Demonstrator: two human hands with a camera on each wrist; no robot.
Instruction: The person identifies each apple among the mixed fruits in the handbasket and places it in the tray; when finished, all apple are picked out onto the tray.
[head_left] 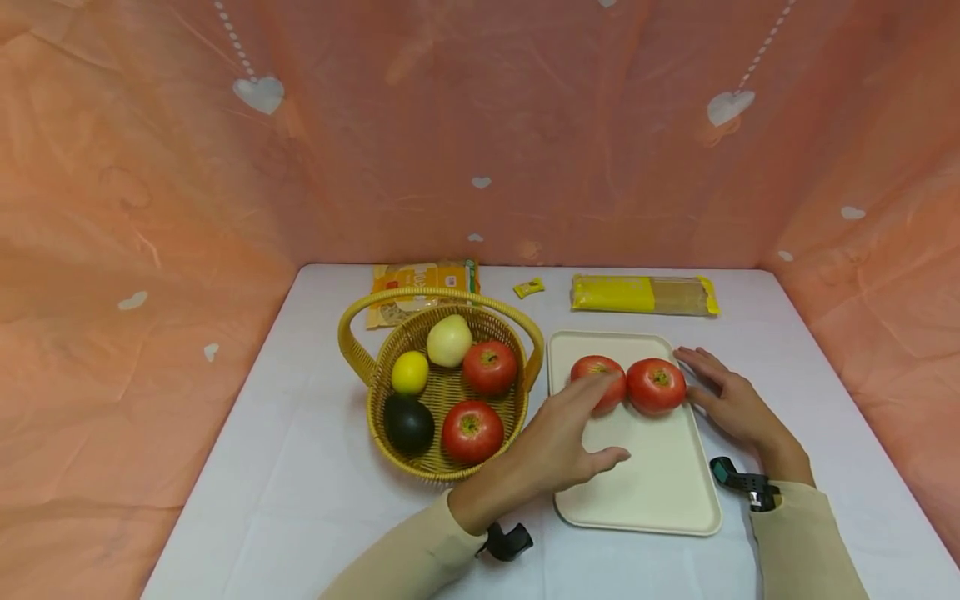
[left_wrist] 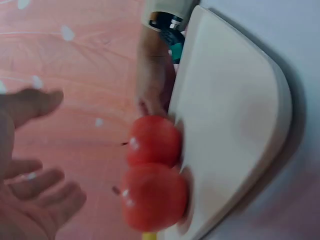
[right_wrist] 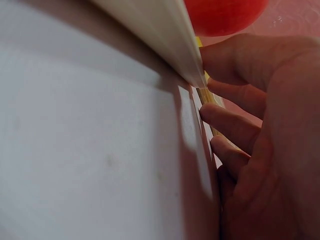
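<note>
2 red fruits (head_left: 656,387) on tray (head_left: 641,487), L hand (head_left: 561,435) spread above, R hand (head_left: 738,408) w/ fingers apart at rt. edge.

The tray (head_left: 641,483) on the right looks like smooth, matt plastic; the 2 red fruits (head_left: 657,387) on it are glossy. The basket (head_left: 446,392) at left has a rough weave.

From the head we look forward and down, from the farthest place, over the surface (head_left: 262,467) toward the cloth (head_left: 390,167) behind. From the left wrist we look nearer, turned on the side, across the tray (head_left: 637,479) to the right hand (left_wrist: 152,80). From the right wrist we stand nearest, low beside the tray's edge. All three views share the tray.
</note>
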